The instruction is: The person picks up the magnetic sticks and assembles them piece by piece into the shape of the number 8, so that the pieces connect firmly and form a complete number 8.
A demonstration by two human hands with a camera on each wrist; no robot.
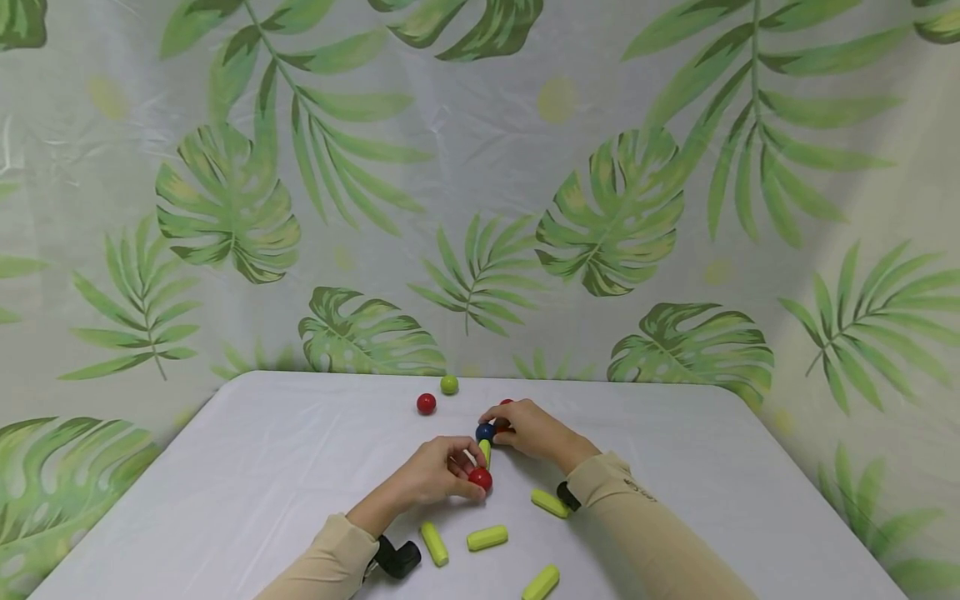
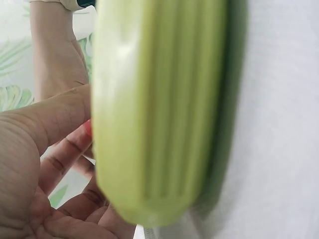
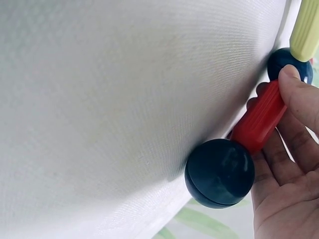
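Observation:
My left hand [image 1: 438, 472] holds a red ball [image 1: 481, 479] between thumb and fingers, low over the table. From that ball a yellow-green rod [image 1: 485, 452] runs up to a blue ball [image 1: 485, 432]. My right hand [image 1: 534, 432] grips this blue ball, the thumb on its side. In the right wrist view a red rod [image 3: 259, 117] joins the gripped ball to a second blue ball [image 3: 220, 173], which lies by the palm. A large blurred yellow-green rod [image 2: 157, 109] covers much of the left wrist view and hides part of the fingers.
Several loose yellow-green rods lie near the front, one [image 1: 433, 543] beside the left wrist, another [image 1: 550, 502] by the right wrist. At the back are a red ball [image 1: 426, 404] and a green ball [image 1: 449, 384]. A leaf-patterned curtain [image 1: 480, 167] hangs behind the white table [image 1: 247, 467].

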